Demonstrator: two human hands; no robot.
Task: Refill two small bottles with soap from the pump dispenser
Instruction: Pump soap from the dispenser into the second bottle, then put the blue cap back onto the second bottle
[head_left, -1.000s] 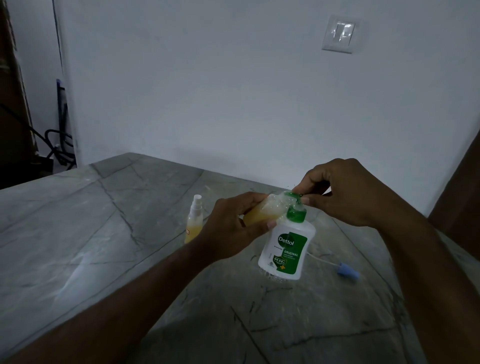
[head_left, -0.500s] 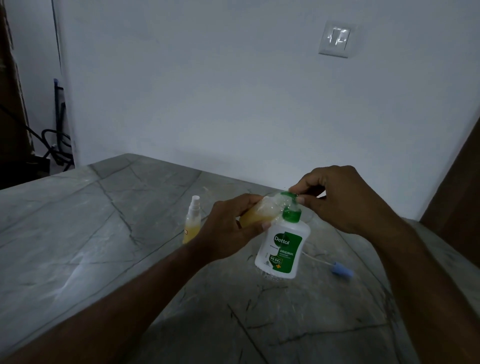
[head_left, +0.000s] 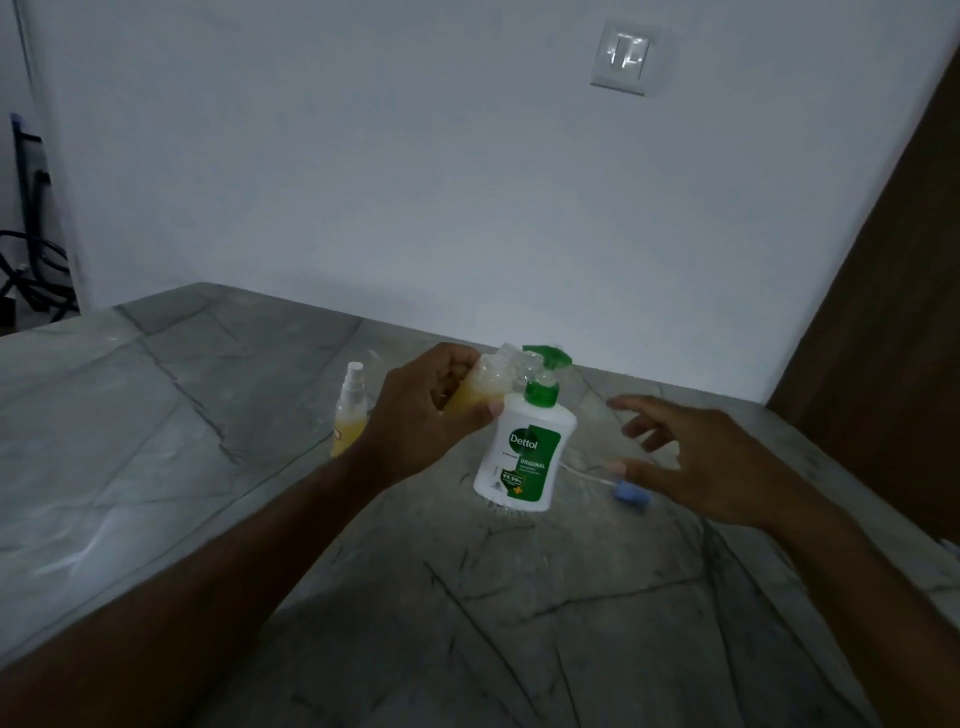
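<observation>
Progress, as I judge it: my left hand (head_left: 431, 415) grips a small clear plastic bottle (head_left: 480, 387), part-filled with amber soap, at the spout of the white green-pumped dispenser (head_left: 524, 457) mid-counter near the wall edge; right hand (head_left: 696, 457) hovers, fingers spread; capped spray bottle (head_left: 350, 410) apparently refilled.

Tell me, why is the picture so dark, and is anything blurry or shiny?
In the head view the room is dim; the soap dispenser looks brightest, with glinting specks on the table at its base and a pale sheen at the left. The right hand looks smeared, the left hand sharper around the small bottle. The table's edges bend from the wide lens.
</observation>
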